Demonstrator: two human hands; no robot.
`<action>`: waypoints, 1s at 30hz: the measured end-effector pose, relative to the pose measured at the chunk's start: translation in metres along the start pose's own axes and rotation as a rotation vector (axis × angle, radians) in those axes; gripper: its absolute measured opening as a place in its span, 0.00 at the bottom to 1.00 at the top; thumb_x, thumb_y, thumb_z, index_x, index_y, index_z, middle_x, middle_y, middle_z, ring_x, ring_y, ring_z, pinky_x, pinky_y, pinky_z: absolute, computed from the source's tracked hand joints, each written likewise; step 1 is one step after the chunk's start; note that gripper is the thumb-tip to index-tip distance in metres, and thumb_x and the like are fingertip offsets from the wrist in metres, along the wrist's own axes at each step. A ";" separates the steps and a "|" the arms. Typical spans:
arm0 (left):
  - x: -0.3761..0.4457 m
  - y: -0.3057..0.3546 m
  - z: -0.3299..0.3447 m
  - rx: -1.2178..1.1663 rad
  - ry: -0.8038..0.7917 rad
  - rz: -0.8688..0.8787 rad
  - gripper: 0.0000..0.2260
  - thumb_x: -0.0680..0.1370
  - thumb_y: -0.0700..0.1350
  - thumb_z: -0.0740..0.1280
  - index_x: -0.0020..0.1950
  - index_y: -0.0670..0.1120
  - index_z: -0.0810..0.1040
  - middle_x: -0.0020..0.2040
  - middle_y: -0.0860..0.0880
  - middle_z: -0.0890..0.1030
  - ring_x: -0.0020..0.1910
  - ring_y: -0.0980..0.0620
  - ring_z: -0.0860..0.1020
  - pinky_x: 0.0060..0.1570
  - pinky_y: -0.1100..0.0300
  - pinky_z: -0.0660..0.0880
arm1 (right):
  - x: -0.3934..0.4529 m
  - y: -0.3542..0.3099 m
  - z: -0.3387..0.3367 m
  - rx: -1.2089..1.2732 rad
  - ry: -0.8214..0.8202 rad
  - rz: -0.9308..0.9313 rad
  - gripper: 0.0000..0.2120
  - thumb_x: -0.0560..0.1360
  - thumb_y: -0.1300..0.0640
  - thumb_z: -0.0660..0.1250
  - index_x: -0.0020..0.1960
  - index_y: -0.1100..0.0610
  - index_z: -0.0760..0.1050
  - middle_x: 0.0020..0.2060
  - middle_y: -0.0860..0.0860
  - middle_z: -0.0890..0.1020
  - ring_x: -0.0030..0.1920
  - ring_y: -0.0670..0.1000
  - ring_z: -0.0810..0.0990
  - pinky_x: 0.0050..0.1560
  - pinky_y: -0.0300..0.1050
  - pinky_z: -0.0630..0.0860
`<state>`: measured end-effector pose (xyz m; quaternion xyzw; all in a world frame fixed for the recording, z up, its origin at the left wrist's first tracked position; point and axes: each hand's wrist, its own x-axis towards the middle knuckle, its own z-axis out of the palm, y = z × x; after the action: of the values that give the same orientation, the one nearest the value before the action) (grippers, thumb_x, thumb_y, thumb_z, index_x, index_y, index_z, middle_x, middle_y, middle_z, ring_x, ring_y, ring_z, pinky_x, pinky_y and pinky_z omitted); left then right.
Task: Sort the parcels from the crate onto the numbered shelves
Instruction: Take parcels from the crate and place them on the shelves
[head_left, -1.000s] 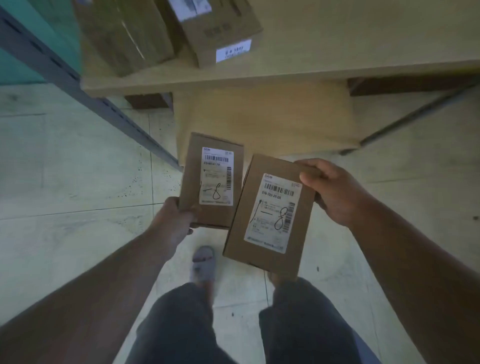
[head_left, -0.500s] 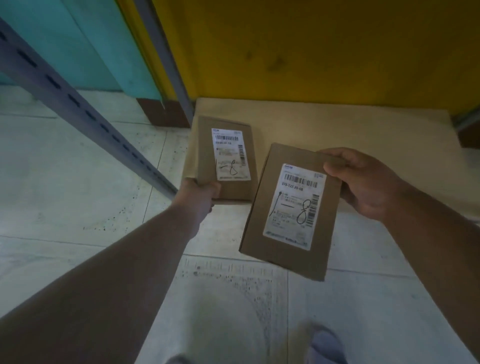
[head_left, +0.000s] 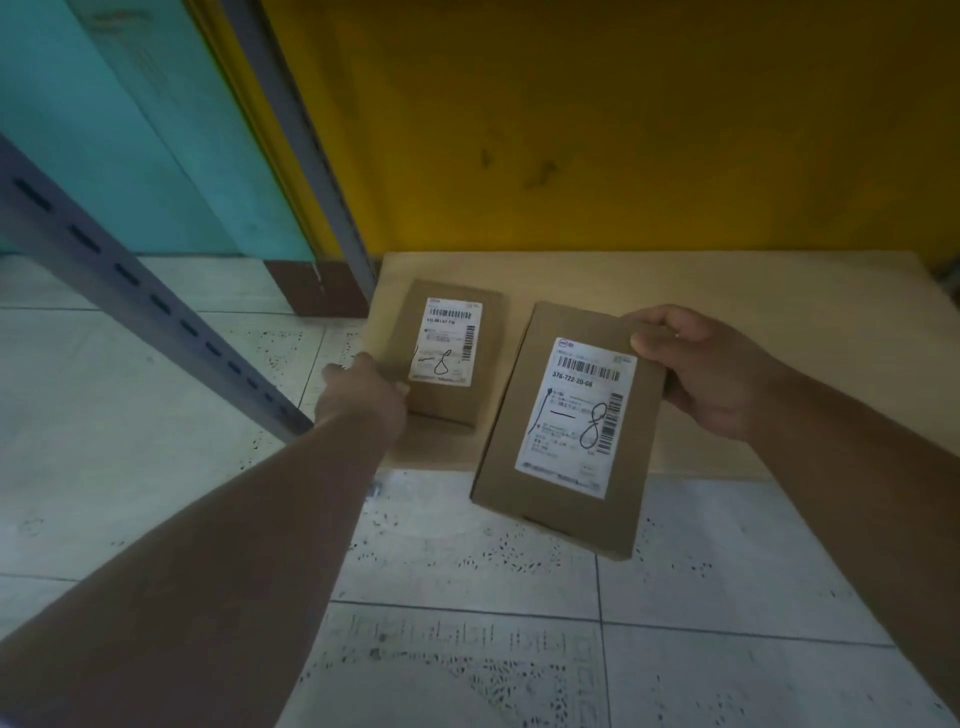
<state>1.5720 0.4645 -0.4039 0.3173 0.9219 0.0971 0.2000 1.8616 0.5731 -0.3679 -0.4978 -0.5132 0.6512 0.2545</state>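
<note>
Head view: left hand (head_left: 363, 397) grips the near-left corner of the small box (head_left: 441, 353), fingers curled round its edge, and the box lies flat on the low shelf (head_left: 727, 291), or just touching it; contact underneath is not visible. Its label faces up, a handwritten 8 showing, probably so the number can be checked against the shelf. Right hand (head_left: 711, 374) pinches the far-right corner of the big box (head_left: 569, 431), thumb on top and the other fingers hidden below. That box hangs tilted, its near end out over the floor (head_left: 467, 571), label up and also marked 8, seemingly waiting its turn beside the first. No shelf number is visible, the crate is out of frame, and the small print is unreadable.
</note>
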 end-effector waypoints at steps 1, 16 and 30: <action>-0.003 0.001 -0.001 0.032 0.023 0.009 0.19 0.81 0.49 0.63 0.69 0.43 0.67 0.65 0.39 0.68 0.58 0.36 0.76 0.53 0.45 0.74 | 0.000 -0.001 0.002 -0.012 0.002 -0.003 0.06 0.81 0.63 0.64 0.55 0.56 0.77 0.44 0.56 0.82 0.44 0.54 0.81 0.45 0.49 0.77; -0.098 -0.019 0.030 -0.157 0.019 0.453 0.15 0.78 0.49 0.66 0.64 0.50 0.70 0.62 0.49 0.74 0.58 0.46 0.75 0.57 0.45 0.77 | 0.088 -0.014 0.015 -0.528 0.112 -0.104 0.06 0.78 0.58 0.69 0.46 0.47 0.77 0.49 0.57 0.84 0.46 0.57 0.84 0.45 0.55 0.83; -0.096 0.006 0.052 -0.121 0.007 0.524 0.16 0.79 0.51 0.65 0.66 0.51 0.69 0.61 0.53 0.73 0.60 0.51 0.73 0.60 0.55 0.74 | 0.125 -0.019 0.031 -0.876 0.433 -0.164 0.25 0.80 0.47 0.66 0.73 0.55 0.66 0.66 0.60 0.72 0.61 0.63 0.77 0.59 0.54 0.76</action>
<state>1.6671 0.4120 -0.4192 0.5324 0.8015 0.2014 0.1836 1.7835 0.6725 -0.3994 -0.6396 -0.7116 0.2339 0.1727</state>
